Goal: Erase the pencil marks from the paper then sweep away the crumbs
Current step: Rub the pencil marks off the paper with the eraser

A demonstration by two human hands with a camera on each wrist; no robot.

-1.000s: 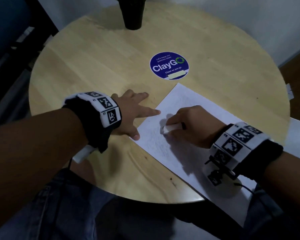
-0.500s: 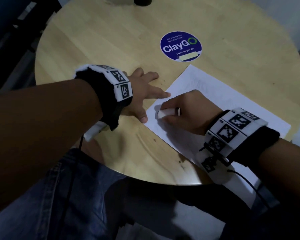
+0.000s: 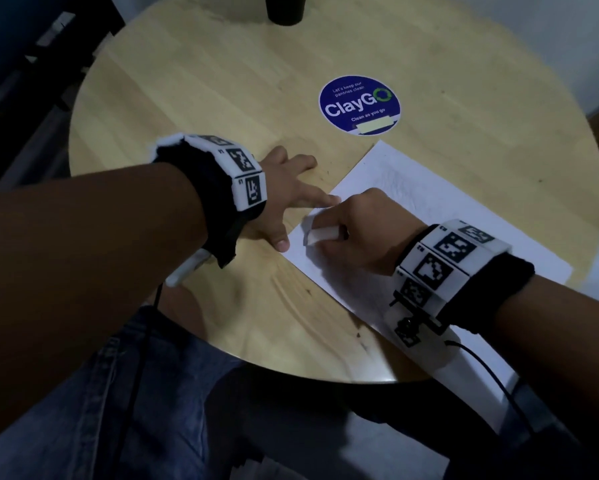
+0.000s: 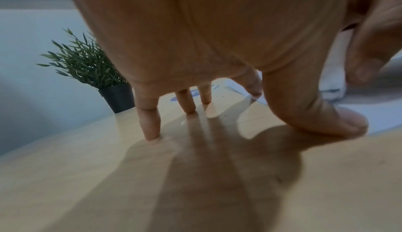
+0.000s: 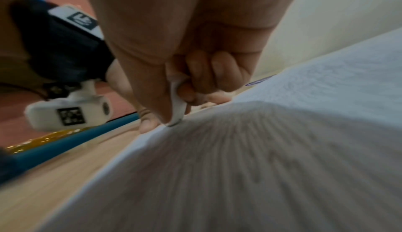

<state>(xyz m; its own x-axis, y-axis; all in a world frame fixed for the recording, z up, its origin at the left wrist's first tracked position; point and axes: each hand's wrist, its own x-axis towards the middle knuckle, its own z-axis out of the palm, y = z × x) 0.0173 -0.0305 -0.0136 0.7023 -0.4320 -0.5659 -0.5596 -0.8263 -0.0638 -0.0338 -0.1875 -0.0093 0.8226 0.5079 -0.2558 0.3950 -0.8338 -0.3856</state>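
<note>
Head view: two hands, one eraser (image 3: 320, 234), one paper sheet (image 3: 429, 216) and one sticker (image 3: 359, 105) at twelve o'clock are counted on one round table (image 3: 187, 98). At nine o'clock the left hand (image 3: 284, 192) is spread flat, forefinger and thumb pressed on the sheet's edge. At three o'clock the eraser is pinched in the right hand (image 3: 363, 233), its tip pressed to the paper.

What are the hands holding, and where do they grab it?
The right hand pinches a white eraser by its back half, tip on the paper. The left hand holds nothing, just presses down flat.
</note>
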